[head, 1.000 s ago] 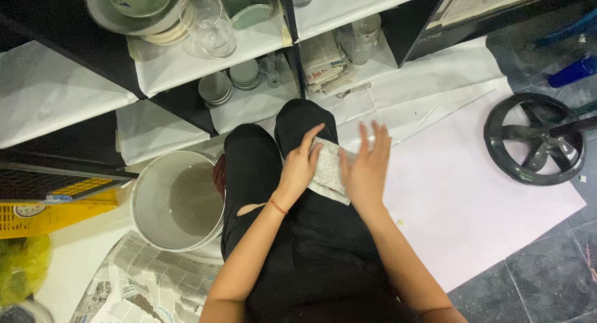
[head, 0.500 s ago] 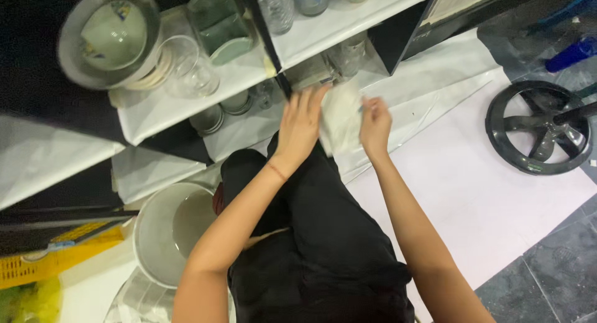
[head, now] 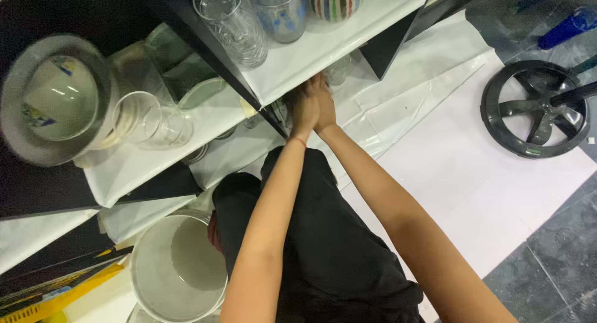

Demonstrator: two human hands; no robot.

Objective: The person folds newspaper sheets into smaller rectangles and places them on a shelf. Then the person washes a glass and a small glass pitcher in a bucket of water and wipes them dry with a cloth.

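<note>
My left hand [head: 301,113] and my right hand [head: 324,103] are pressed side by side. Both reach into the low compartment under the white-lined shelf [head: 323,49] of a black rack. The fingertips are hidden beneath the shelf edge, so I cannot see whether they hold anything. A red band circles my left wrist. Small clear glasses [head: 339,71] stand in that compartment just beyond the hands. My black-clad knees [head: 311,236] are below the arms.
On the shelf above stand a tall clear glass [head: 233,24], a blue-patterned glass [head: 283,12] and a striped mug [head: 339,0]. At left are stacked bowls [head: 56,99] and a glass jug [head: 149,121]. A white bucket [head: 177,267] is by my knee, a black wheel-shaped base [head: 538,108] at right.
Both hands moved up from my lap with a white paper-wrapped bundle and pushed into the low compartment; the bundle is no longer visible. The view tilted closer to the rack.
</note>
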